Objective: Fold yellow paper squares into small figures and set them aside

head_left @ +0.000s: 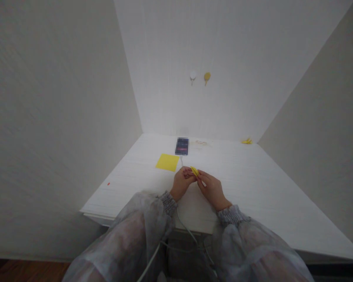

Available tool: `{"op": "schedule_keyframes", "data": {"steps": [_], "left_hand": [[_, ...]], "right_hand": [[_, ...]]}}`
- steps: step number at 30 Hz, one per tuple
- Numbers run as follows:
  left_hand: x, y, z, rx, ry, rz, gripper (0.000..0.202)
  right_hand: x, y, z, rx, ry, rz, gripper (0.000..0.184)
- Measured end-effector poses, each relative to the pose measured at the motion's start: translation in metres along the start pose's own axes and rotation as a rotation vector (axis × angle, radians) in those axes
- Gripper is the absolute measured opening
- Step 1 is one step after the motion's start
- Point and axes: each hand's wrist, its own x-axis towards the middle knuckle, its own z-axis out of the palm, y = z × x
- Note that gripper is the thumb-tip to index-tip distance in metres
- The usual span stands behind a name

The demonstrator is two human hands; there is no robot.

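Yellow folded paper, axis perhaps forward-left

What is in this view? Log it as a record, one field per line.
Left hand: fingers on small folded yellow paper
Right hand: fingers on the same piece
White table: yellow square sheet, lying flat
Beyond hands: phone, screen pixelated; pale cable at its near edge
Far right corner: yellow object, shape unclear
Left edge: small red scrap
Back wall: white disc, yellow disc, each stemmed
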Motion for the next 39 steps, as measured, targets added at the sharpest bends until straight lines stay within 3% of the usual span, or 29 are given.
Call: {"op": "schedule_keyframes", "data": {"steps": [9, 18, 39], "left_hand": [[-0.0035, 0.004, 0.0009, -0.027, -0.022, -0.015, 0.032], [-0.0041, 0.0017, -0.0037, -0.057, -0.047, 0.012, 0.036], [-0.0019, -0.0035, -0.006, -0.052, -0.02, 0.008, 0.035]], "right_hand": [[-0.0004, 0.0057, 0.0026, 0.119, 0.052, 0.013, 0.019], [0.0034, 0.004, 0.0001, 0.409, 0.07, 0.089, 0.013], [0.0041, 0.0022, -0.0007, 0.446, 0.038, 0.117, 0.013]]}}
